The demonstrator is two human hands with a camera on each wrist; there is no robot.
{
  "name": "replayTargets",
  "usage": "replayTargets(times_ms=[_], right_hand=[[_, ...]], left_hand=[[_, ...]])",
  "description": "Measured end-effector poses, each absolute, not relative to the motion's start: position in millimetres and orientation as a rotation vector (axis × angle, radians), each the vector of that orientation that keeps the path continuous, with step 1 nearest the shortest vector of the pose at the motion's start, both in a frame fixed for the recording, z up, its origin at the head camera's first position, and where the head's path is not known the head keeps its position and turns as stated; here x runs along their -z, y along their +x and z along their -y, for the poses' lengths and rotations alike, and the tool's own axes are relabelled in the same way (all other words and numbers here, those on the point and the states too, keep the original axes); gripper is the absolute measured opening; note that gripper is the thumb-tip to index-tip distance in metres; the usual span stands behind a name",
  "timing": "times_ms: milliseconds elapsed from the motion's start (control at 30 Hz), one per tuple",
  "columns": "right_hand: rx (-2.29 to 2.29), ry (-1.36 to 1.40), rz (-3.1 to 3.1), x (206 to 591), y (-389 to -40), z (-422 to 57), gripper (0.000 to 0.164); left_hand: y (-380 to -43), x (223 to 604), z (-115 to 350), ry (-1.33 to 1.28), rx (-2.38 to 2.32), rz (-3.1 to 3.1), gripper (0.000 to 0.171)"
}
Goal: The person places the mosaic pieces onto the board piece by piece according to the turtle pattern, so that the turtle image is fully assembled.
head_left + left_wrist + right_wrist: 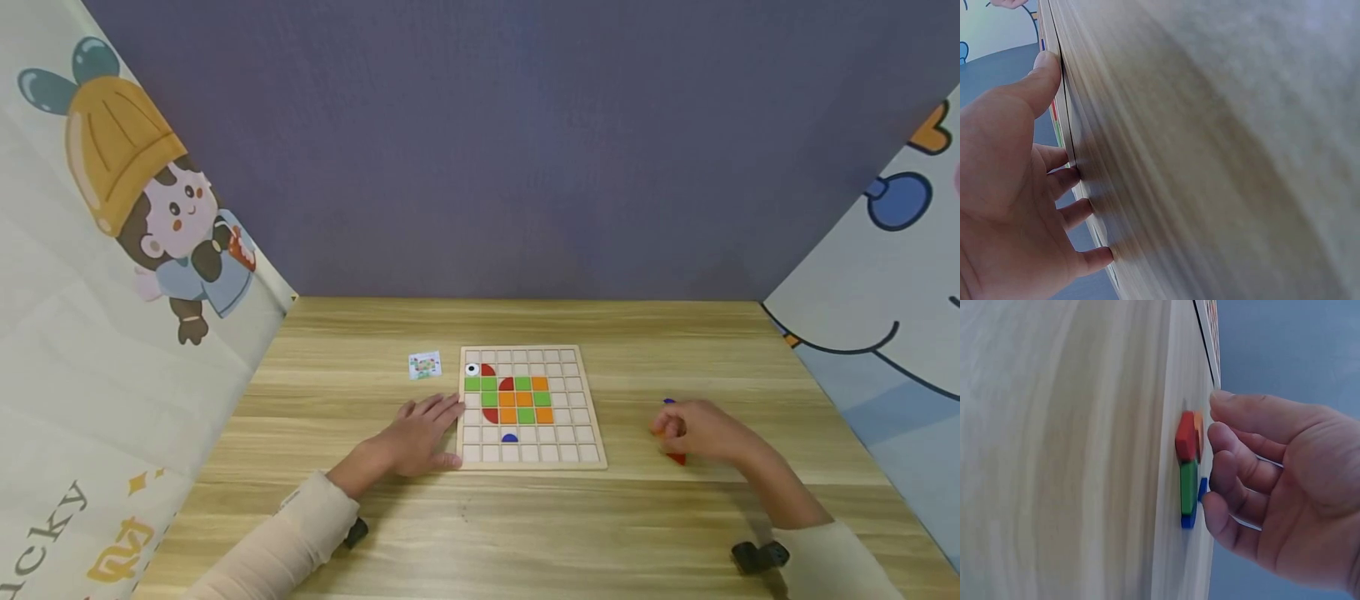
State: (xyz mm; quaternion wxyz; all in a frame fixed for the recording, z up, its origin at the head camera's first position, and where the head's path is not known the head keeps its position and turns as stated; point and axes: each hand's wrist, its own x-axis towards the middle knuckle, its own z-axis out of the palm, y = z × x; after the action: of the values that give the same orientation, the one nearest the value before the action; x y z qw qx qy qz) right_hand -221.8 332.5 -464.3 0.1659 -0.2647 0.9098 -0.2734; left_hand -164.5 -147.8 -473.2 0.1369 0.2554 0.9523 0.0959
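Note:
A wooden grid board (566,454) lies on the table, holding green, orange and red tiles, a white tile with a black dot and a blue half-round piece (510,438). My left hand (420,437) rests at its left edge, fingers spread and nearly straight, fingertips on the rim and thumb near the lower corner. To the right, my right hand (701,429) hovers over loose pieces, its fingers loosely curled and nothing visible between them. In the right wrist view a red piece (1186,436), a green piece (1189,487) and blue pieces lie beside the fingertips, with an orange piece partly hidden behind.
A small picture card (425,365) lies left of the board near its top corner. A dark panel (525,150) rises behind the wooden table (480,533), and cartoon-printed sheets flank both sides. Each wrist bears a small black device.

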Motion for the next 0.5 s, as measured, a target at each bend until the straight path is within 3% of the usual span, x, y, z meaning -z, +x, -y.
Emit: replayTargets(times_ms=[500], right_hand=[[0.709, -0.721, -2.568, 461, -215, -348, 0.021]], left_hand=[[-164, 472, 147, 0.725, -0.280, -2.747, 0.086]])
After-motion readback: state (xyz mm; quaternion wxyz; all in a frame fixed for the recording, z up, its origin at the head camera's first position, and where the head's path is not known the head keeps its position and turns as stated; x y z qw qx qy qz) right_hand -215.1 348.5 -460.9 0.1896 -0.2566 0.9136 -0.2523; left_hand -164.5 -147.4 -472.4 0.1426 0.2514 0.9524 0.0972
